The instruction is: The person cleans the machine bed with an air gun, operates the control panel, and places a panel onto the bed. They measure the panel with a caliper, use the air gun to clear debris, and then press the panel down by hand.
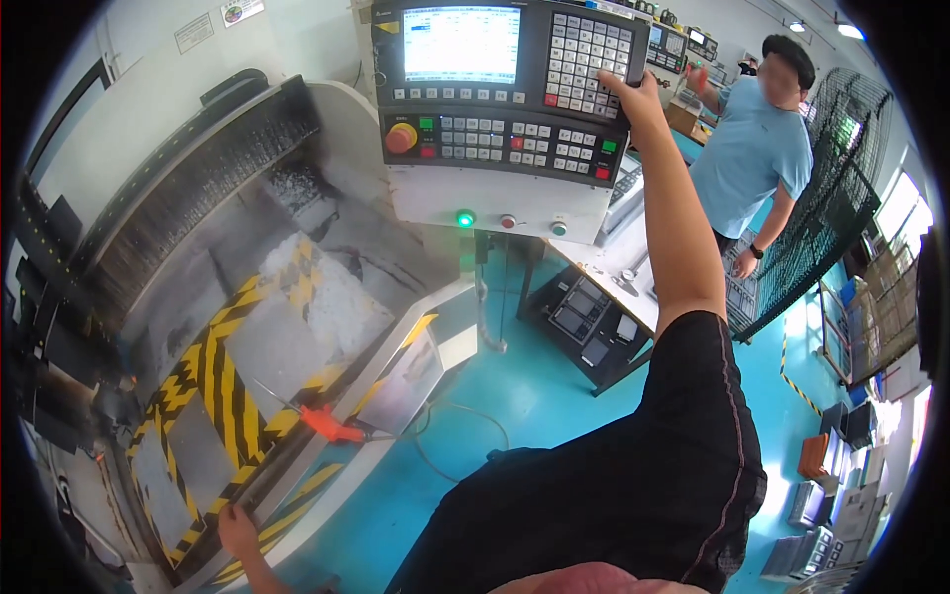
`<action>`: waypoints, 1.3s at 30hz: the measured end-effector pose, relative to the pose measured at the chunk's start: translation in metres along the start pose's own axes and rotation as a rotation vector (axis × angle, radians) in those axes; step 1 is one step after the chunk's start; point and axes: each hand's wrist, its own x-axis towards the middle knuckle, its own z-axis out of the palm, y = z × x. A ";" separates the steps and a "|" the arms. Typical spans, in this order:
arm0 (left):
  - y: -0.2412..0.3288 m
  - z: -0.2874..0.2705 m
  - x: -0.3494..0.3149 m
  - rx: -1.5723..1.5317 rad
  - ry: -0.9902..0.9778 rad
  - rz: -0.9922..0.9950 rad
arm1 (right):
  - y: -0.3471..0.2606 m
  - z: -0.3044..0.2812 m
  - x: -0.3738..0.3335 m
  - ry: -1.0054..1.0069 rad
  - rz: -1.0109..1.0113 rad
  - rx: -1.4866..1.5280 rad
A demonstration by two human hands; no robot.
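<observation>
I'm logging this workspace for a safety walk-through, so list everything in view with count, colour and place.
Control panel: one, dark and pale, top centre
Screen: one, brightly lit, panel's upper left
Upper keypad: one, pale keys, right of screen
Round knob: one, red, panel's lower left
Lit button: one, green, panel's bottom
Machine bay: one, grey, left
Striped tape: several strips, yellow-black, inside bay
Gun-shaped tool: one, orange-red, bay's near rim
Table: one, white-topped, right of panel
Co-worker: one, light-blue shirt, upper right
Floor: one, turquoise, centre
Far background items: too small to count
Sleeve: one, black, lower right
Left hand: one, bare, bay's near edge
Right hand: one, bare, upper keypad's right side
</observation>
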 end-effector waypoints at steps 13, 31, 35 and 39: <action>0.016 -0.006 -0.001 -0.027 -0.045 -0.042 | 0.012 -0.024 0.011 -0.007 -0.110 0.032; 0.004 0.002 0.006 -0.053 0.039 -0.024 | 0.035 -0.023 -0.025 -0.068 -0.198 0.034; 0.006 -0.004 -0.002 -0.032 -0.013 -0.084 | 0.059 -0.004 -0.043 0.036 -0.231 0.067; -0.001 0.004 -0.002 -0.056 0.043 -0.072 | 0.069 -0.001 -0.046 0.130 -0.276 -0.002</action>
